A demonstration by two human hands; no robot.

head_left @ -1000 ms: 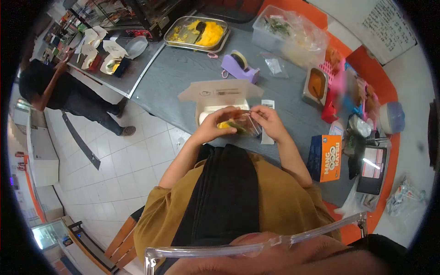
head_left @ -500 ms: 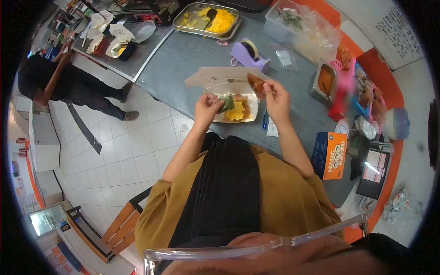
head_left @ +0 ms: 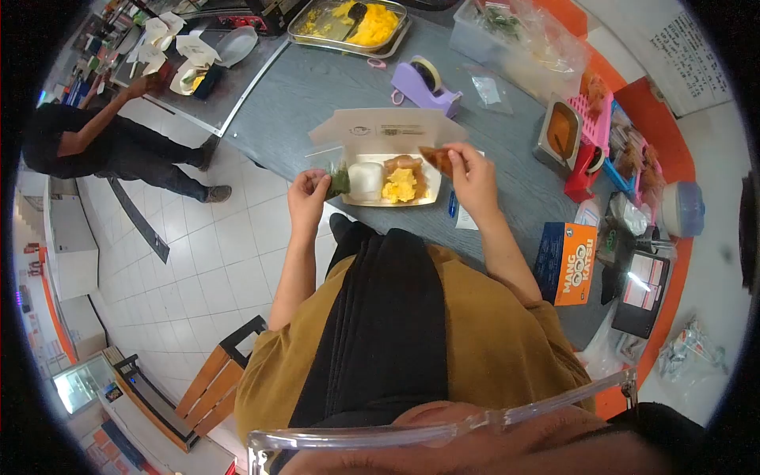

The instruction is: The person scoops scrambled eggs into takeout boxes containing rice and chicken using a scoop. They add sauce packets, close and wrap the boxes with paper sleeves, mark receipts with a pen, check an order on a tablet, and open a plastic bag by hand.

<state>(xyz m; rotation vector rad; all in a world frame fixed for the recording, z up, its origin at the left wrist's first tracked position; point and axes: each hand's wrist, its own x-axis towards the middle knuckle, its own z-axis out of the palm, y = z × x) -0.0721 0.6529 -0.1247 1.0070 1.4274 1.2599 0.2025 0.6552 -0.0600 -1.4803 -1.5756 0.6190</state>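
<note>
An open white food box (head_left: 380, 201) lies on the grey table with its lid raised at the back. Inside are a white rounded portion (head_left: 366, 182) on the left and yellow food (head_left: 400, 185) beside brown food on the right. My left hand (head_left: 307, 198), at the box's left side, pinches a small clear packet with green contents (head_left: 339, 180). Over the box's right edge, my right hand (head_left: 473, 176) grips a small packet of brown sauce (head_left: 436, 159). Both packets are held clear of the food.
Behind the box are a purple tape dispenser (head_left: 426, 85) and a metal tray of yellow food (head_left: 301, 33). A sauce pan (head_left: 559, 136), pink basket (head_left: 603, 127) and orange box (head_left: 576, 265) stand right. A co-worker (head_left: 119, 146) stands at the left counter.
My left hand has moved left with the green packet, from above the food to outside the box. The brown packet has come slightly lower. The co-worker's arm now reaches toward the boxes on the counter.
</note>
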